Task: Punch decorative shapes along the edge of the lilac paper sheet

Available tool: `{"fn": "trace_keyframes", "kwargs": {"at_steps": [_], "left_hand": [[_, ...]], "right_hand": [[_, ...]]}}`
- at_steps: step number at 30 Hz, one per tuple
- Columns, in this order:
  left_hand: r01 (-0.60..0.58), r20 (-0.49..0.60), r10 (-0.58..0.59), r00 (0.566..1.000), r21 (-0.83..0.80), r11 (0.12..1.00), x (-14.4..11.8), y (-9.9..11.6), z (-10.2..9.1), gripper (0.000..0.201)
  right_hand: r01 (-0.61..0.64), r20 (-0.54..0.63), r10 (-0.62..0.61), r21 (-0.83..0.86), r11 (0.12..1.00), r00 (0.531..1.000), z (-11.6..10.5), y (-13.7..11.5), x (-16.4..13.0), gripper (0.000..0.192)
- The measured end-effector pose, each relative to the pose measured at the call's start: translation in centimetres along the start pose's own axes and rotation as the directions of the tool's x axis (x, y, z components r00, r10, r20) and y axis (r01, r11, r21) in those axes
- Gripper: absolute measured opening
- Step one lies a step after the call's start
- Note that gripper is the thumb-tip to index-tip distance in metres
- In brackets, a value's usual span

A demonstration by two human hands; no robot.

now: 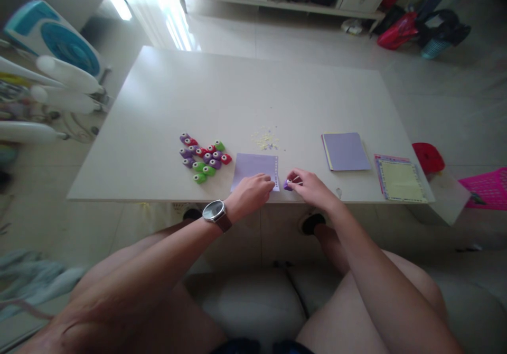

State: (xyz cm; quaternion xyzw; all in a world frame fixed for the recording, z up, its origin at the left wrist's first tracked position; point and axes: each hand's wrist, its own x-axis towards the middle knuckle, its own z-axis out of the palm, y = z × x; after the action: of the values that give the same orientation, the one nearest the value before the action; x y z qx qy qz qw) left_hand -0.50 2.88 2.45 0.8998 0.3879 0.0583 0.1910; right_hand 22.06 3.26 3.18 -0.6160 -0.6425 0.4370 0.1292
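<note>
My left hand [253, 191], with a watch on its wrist, pinches the near right corner of a lilac paper sheet [253, 167] lying at the table's near edge. The sheet's right border shows a row of small punched holes. My right hand [311, 185] is closed around a small purple paper punch [288, 185], held right beside that border. Tiny pale paper bits [266, 139] are scattered just beyond the sheet.
Several small punches [204, 157] in purple, red and green cluster left of the sheet. A lilac paper stack [346, 151] and a yellow sheet pack [400, 179] lie to the right on the white table [222, 90]. A fan [55, 42] stands left, a pink basket [487, 187] right.
</note>
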Motion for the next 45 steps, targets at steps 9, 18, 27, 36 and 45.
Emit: {"fn": "trace_keyframes", "kwargs": {"at_steps": [9,18,27,36,45], "left_hand": [[-0.018,-0.021,0.018,1.000,0.005,1.000,-0.1,0.1,0.3,0.016],[-0.028,-0.013,0.028,1.000,-0.001,1.000,0.0,0.2,0.4,0.016],[-0.023,0.034,0.023,0.999,0.009,1.000,0.0,0.4,0.6,0.018],[-0.058,0.045,0.060,0.997,-0.038,0.998,0.1,-0.1,1.7,0.014],[0.047,-0.055,-0.049,0.997,-0.042,0.998,0.0,-1.8,1.5,0.039]], "right_hand": [[-0.001,0.039,-0.002,0.066,0.998,0.999,0.5,-0.2,-0.1,0.004],[0.012,0.047,-0.015,0.053,0.999,0.999,0.7,0.0,0.0,0.004],[0.030,0.074,-0.035,0.071,0.997,0.997,1.1,0.0,-0.1,0.002],[0.195,0.045,-0.191,-0.108,0.975,0.980,2.3,0.3,-0.1,0.013],[0.156,-0.001,-0.156,-0.072,0.985,0.988,2.0,0.6,-0.1,0.012]]}}
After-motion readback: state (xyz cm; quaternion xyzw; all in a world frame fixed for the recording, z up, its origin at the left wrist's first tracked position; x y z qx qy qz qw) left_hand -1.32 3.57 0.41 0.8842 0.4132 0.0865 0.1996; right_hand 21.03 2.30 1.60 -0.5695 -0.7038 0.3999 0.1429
